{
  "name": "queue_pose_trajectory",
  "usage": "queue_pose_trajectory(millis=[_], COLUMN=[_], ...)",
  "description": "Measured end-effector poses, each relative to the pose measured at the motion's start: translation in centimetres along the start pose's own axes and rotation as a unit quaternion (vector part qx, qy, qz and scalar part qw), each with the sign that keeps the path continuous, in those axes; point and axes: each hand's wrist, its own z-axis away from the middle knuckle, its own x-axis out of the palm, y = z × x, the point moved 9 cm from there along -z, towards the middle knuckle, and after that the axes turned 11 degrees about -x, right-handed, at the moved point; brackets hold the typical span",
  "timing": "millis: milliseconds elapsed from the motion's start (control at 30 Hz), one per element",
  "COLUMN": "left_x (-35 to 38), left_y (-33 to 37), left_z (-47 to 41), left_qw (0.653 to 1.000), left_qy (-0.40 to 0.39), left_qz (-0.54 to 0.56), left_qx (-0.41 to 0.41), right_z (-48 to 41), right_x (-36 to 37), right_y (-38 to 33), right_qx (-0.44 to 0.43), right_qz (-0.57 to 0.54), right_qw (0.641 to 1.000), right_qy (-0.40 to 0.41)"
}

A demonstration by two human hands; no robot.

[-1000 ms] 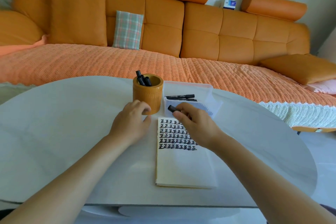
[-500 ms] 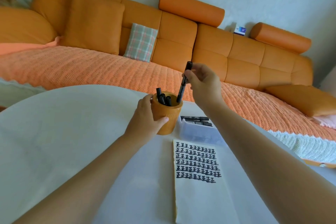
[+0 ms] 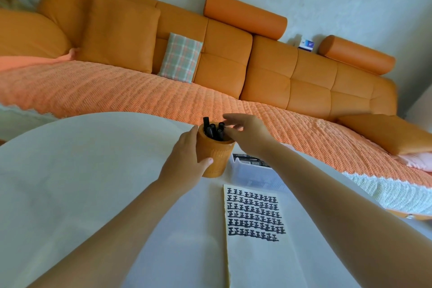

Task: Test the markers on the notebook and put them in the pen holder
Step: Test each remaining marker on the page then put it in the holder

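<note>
The left hand (image 3: 187, 159) wraps its grip around the wooden pen holder (image 3: 214, 159) on the worktop (image 3: 81, 170). The right hand (image 3: 247, 132) hovers at its 3 o'clock rim, grip wide and empty, above the black markers (image 3: 214, 130).

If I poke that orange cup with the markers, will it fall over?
Probably not easily: the pen holder looks squat and thick-walled, and the left hand grips it. The markers stick above the rim, so a hard shove might tip it.

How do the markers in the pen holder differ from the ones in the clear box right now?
The markers in the pen holder stand nearly upright, tips above the rim; the markers in the clear box lie flat. The left hand grips the holder; nothing touches the box. The right hand hovers open over the holder. Both sets look black.
</note>
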Motion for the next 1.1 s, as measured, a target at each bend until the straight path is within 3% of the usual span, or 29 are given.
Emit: queue_pose_trajectory(millis=[100, 200, 400, 533, 633, 900, 1100], left_x=[-1.3, -2.1, 2.4, 4.5, 4.8, 5.0, 4.2], left_y=[0.0, 1.1, 1.6, 1.5, 1.5, 1.8, 2.2], left_z=[0.9, 2.5, 5.1, 5.7, 5.6, 5.7, 5.4], left_qw=[0.997, 0.989, 0.98, 0.961, 0.958, 0.952, 0.959], left_qy=[0.082, 0.13, -0.001, -0.023, -0.027, -0.03, -0.043], left_qz=[-0.015, 0.004, -0.095, -0.165, -0.173, -0.194, -0.184], left_qx=[0.008, 0.076, 0.174, 0.221, 0.225, 0.234, 0.21], right_z=[1.0, 2.2, 3.3, 2.9, 2.6, 2.5, 5.0], right_x=[-1.9, -2.1, 0.3, 1.9, 2.3, 0.1, -5.6], right_y=[2.2, 4.7, 8.0, 8.0, 8.2, 7.6, 4.6], right_qx=[0.031, 0.061, 0.095, 0.073, 0.062, 0.052, 0.057], right_qz=[-0.018, 0.078, 0.167, 0.181, 0.203, 0.195, -0.006], right_qw=[0.999, 0.995, 0.965, 0.942, 0.932, 0.96, 0.998], right_qy=[0.034, -0.029, -0.179, -0.272, -0.293, -0.197, 0.038])
